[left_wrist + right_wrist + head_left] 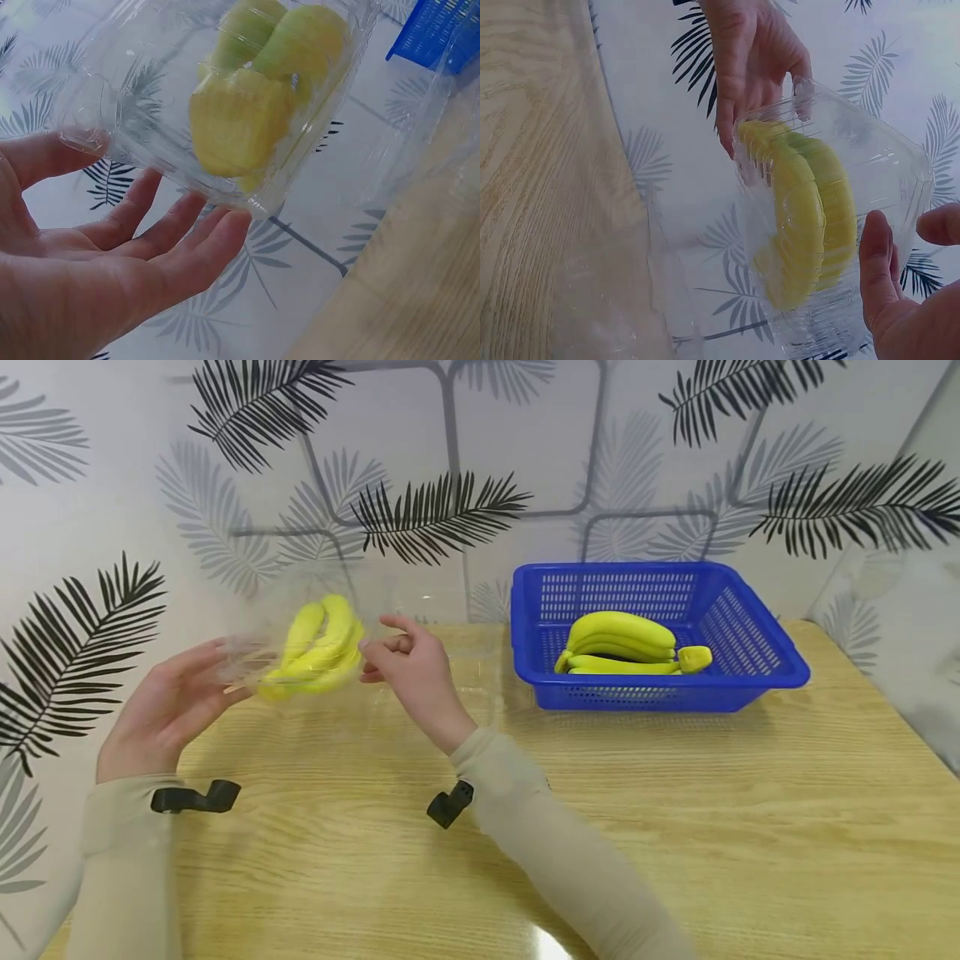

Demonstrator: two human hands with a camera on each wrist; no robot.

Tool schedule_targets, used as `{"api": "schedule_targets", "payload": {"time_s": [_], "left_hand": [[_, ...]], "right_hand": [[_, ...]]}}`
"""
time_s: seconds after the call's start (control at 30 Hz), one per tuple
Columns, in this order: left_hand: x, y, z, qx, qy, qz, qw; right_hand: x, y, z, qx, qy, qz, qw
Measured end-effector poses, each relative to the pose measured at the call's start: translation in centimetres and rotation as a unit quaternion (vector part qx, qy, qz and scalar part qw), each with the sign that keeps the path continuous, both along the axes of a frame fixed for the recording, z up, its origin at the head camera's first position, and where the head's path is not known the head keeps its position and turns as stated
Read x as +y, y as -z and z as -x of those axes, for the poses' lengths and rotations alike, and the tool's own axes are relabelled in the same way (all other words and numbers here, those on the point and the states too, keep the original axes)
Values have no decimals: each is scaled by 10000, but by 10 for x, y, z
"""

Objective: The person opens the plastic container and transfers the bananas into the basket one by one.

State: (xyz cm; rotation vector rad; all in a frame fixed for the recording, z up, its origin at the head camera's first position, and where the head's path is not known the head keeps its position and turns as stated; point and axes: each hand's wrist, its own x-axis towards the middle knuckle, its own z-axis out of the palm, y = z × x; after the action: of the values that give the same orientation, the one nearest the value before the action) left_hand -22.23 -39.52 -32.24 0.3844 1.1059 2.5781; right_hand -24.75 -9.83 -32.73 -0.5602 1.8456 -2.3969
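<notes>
A clear plastic clamshell box (885,157) with a bunch of yellow bananas (322,643) inside is held up and tilted between the hands. My left hand (168,702) grips its left end, thumb on one side and fingers along the lower edge; the left wrist view shows the stem end of the bananas (240,124) nearest that hand. At the opposite end, my right hand (412,664) pinches the box's side with the thumb and a finger behind it, while the index finger stands off the plastic.
A blue basket (637,693) with more bananas (618,631) stands on the wooden table (360,843) to the right. Another clear plastic container (465,689) sits between the box and the basket. A leaf-patterned wall (525,435) rises behind the table.
</notes>
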Motion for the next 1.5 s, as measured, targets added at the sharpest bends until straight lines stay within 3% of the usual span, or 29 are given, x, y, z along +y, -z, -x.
{"api": "schedule_targets", "payload": {"time_s": [0.33, 0.7, 1.0, 1.17, 1.5], "left_hand": [[41, -15, -1, 391, 333, 426, 9978], [96, -19, -5, 846, 473, 1011, 9901], [140, -24, -22, 775, 140, 2011, 9764], [163, -25, -32, 518, -27, 2448, 9682], [199, -19, -44, 250, 112, 2756, 9609]], "right_hand": [[52, -8, -4, -457, -317, 394, 9977], [112, -8, -9, -535, -11, 63, 9985], [159, -12, -21, -451, 177, -308, 9984], [184, -10, -28, -515, 112, -453, 9976], [230, -7, -44, -555, 276, -1213, 9907]]}}
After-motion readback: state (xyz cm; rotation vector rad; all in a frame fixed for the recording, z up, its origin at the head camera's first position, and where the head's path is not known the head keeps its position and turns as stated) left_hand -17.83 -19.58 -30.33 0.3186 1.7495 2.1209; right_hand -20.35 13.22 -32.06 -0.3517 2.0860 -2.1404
